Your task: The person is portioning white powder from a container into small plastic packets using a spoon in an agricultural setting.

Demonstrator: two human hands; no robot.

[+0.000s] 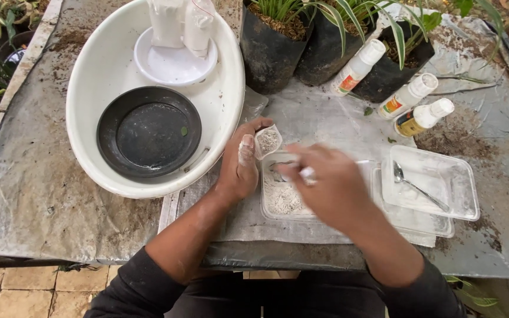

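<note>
Two hands over powder tray (281, 197); left hand (240, 168) grip holds small cup (267, 141); right hand (331, 188) blurred, grip unclear.

A small clear pouch (268, 141) holding white powder stands open, tilted slightly, above a clear rectangular tray (284, 197). The tray lies flat on the tabletop (48, 194), dusted with white powder.
</note>
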